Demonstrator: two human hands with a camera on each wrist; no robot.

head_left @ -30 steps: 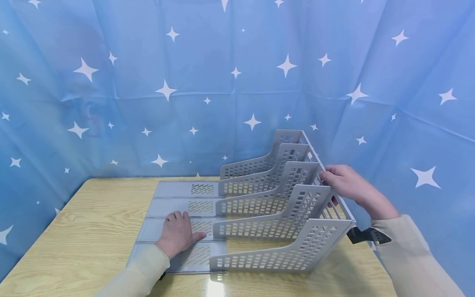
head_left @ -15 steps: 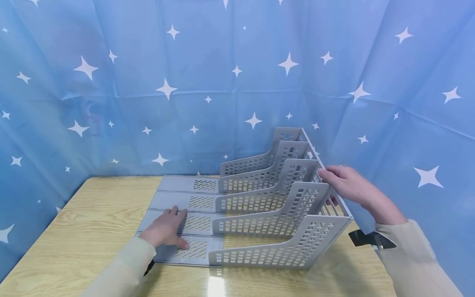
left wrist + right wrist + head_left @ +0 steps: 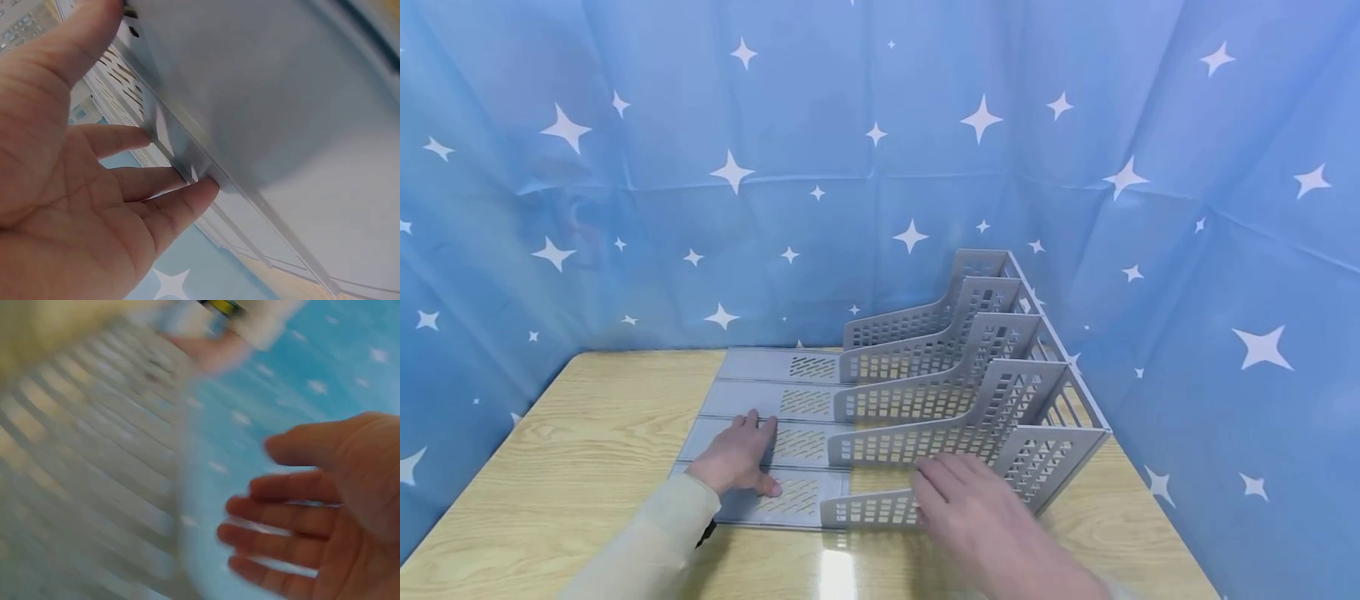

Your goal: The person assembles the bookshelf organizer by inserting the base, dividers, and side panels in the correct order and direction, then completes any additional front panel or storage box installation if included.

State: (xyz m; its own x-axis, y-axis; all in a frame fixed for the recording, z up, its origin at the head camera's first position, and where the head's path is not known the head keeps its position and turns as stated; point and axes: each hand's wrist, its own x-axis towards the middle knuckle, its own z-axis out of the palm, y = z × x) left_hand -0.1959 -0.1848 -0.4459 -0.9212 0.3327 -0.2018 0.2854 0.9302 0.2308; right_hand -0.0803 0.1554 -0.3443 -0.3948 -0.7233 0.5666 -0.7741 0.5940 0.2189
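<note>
A grey plastic file rack with several upright perforated dividers stands on the wooden table. From its left side extends a flat grey base panel, ridged into strips with slotted patches. My left hand rests on this panel with fingers spread; in the left wrist view, fingertips touch a ridge of the panel. My right hand is in front of the nearest divider and overlaps its low part. The right wrist view has the right hand with fingers extended, holding nothing, beside the blurred perforated rack wall.
The wood-grain table extends left of the panel and in front of the rack. Close behind the table hangs a blue curtain with white stars, which also runs along both sides.
My right hand has let go of the rack's tall right side and come to the front of the nearest divider. The left hand has slid slightly left and nearer along the panel.
</note>
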